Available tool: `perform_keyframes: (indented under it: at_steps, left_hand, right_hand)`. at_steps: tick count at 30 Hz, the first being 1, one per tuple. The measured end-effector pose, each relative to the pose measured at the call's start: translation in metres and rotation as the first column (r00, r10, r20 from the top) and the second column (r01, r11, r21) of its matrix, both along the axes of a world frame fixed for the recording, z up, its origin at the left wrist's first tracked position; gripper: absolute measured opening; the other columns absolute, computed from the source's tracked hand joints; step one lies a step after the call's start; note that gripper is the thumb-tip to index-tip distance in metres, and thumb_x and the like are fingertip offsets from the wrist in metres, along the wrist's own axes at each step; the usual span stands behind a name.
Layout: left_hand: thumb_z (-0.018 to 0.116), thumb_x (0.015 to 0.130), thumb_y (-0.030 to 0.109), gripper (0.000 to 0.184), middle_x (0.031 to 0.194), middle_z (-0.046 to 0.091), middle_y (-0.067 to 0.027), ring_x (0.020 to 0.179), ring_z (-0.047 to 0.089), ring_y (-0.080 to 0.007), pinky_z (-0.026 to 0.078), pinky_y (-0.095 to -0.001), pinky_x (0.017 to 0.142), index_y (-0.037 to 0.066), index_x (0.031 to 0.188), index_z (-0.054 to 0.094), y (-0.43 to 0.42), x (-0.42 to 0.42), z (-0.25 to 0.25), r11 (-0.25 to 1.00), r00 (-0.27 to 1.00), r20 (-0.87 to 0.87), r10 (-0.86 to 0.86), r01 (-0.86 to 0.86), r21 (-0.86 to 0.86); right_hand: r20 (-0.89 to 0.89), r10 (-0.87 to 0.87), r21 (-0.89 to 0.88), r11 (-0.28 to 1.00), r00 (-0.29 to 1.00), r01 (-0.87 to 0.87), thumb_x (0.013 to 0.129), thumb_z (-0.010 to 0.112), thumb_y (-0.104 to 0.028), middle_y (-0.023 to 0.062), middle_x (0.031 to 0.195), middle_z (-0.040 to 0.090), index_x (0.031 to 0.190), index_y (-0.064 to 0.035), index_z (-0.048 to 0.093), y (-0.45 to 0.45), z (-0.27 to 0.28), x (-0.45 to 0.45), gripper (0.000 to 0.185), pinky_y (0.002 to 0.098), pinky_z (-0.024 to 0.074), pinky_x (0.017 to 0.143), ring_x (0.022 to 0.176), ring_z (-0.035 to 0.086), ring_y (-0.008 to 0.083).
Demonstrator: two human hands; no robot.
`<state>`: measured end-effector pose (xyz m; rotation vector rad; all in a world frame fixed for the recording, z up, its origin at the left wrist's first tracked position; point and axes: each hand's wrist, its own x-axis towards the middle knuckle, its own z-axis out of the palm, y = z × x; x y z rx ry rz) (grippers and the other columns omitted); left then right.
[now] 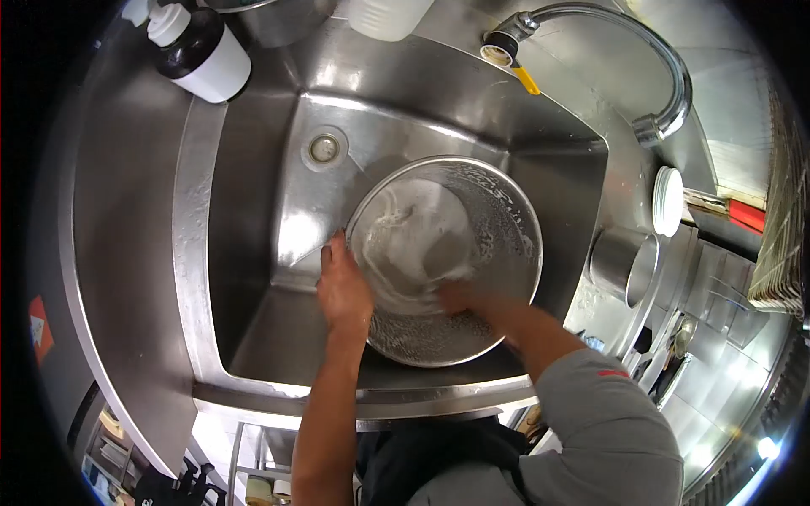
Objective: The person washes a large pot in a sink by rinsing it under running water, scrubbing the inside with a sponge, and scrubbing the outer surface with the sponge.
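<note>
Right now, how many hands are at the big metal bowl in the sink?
2: the left hand at the left side of the metal bowl's rim, and the right hand, blurred, inside the bowl. No other hands show.

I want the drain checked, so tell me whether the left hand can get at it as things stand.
Probably yes: nothing visible stands between the left hand and the drain, though that hand would have to leave the bowl.
</note>
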<state>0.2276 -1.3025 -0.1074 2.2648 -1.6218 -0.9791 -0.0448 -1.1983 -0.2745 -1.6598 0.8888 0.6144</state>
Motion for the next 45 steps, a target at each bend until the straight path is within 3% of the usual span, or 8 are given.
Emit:
perform_keyframes:
  at_steps: [5,13,17,20,22,27,36,45]
  left_hand:
    - [0.044,0.095,0.009,0.037,0.116,0.056,-0.0201,0.094,0.062,-0.0413,0.052,-0.0507,0.078,0.011,0.132,0.041,0.000,-0.010,-0.006,0.998,0.994,-0.088,-0.068,0.066,-0.023]
    - [0.047,0.093,0.007,0.040,0.109,0.060,-0.0191,0.094,0.062,-0.0404,0.049,-0.0507,0.082,0.015,0.131,0.043,-0.026,-0.015,-0.024,0.967,0.971,-0.070,-0.230,0.220,-0.129]
    - [0.049,0.091,0.008,0.041,0.110,0.061,-0.0176,0.100,0.062,-0.0366,0.050,-0.0476,0.084,0.016,0.131,0.048,-0.085,-0.010,-0.028,0.860,0.856,-0.167,-0.490,0.444,-0.250]
    - [0.051,0.090,0.008,0.042,0.116,0.060,-0.0139,0.104,0.061,-0.0337,0.050,-0.0427,0.087,0.015,0.131,0.051,-0.130,-0.027,-0.016,0.742,0.750,-0.069,-0.657,0.629,-0.233]
    - [0.051,0.090,0.008,0.043,0.117,0.059,-0.0143,0.102,0.061,-0.0345,0.050,-0.0431,0.087,0.016,0.132,0.050,-0.140,-0.033,-0.017,0.751,0.766,-0.068,-0.640,0.604,-0.268]
    - [0.051,0.091,0.010,0.042,0.116,0.053,-0.0178,0.096,0.062,-0.0394,0.051,-0.0483,0.082,0.017,0.132,0.046,-0.067,0.002,-0.007,0.930,0.939,-0.044,-0.340,0.329,-0.162]
    - [0.047,0.094,0.008,0.035,0.110,0.056,-0.0206,0.091,0.061,-0.0435,0.051,-0.0521,0.077,0.011,0.129,0.039,0.003,-0.012,-0.006,1.000,0.995,-0.099,-0.013,0.013,-0.003]
    - [0.045,0.095,0.008,0.032,0.110,0.058,-0.0191,0.091,0.062,-0.0436,0.052,-0.0520,0.075,0.011,0.127,0.042,0.003,-0.018,-0.012,0.998,0.999,-0.045,-0.009,0.006,-0.060]
  right_hand:
    - [-0.648,0.108,-0.571,0.585,0.754,-0.576,0.089,0.055,-0.030,0.0208,0.139,0.044,0.131,-0.0005,0.051,-0.042,-0.014,-0.081,0.051,0.0468,0.0351,0.107,0.130,0.044,0.0307]
    - [-0.079,-0.432,0.235,0.868,0.898,0.438,0.086,0.060,-0.034,0.0206,0.145,0.039,0.143,-0.0030,0.034,0.030,0.110,0.046,0.070,0.0469,0.0264,0.113,0.135,0.037,0.0342]
    - [-0.554,0.455,0.291,0.891,0.698,-0.350,0.087,0.058,-0.023,0.0185,0.125,0.057,0.127,-0.0063,0.057,-0.077,0.213,-0.005,0.043,0.0445,0.0359,0.106,0.122,0.051,0.0324]
    - [-0.724,0.251,-0.575,0.294,0.642,-0.763,0.083,0.061,-0.021,0.0150,0.123,0.059,0.121,-0.0089,0.062,-0.074,0.210,-0.032,0.040,0.0465,0.0371,0.105,0.122,0.051,0.0310]
    - [-0.680,0.494,0.193,0.833,0.541,-0.518,0.088,0.061,-0.028,0.0195,0.138,0.047,0.136,-0.0116,0.050,-0.057,0.240,0.028,0.053,0.0442,0.0349,0.107,0.133,0.041,0.0279]
    - [0.004,-0.382,0.086,0.921,0.924,0.380,0.088,0.055,-0.018,0.0159,0.143,0.043,0.142,-0.0111,0.039,0.029,0.228,0.037,0.057,0.0454,0.0325,0.111,0.133,0.040,0.0335]
    - [-0.699,0.370,-0.456,0.428,0.612,-0.780,0.091,0.048,-0.028,0.0124,0.147,0.037,0.133,-0.0001,0.050,-0.108,0.084,-0.080,0.050,0.0490,0.0080,0.118,0.140,0.025,0.0326]
    - [-0.465,-0.306,0.248,0.856,0.831,0.453,0.095,0.044,-0.041,0.0189,0.156,0.017,0.150,-0.0060,0.023,-0.005,-0.024,0.112,0.068,0.0483,0.0157,0.116,0.143,0.016,0.0384]
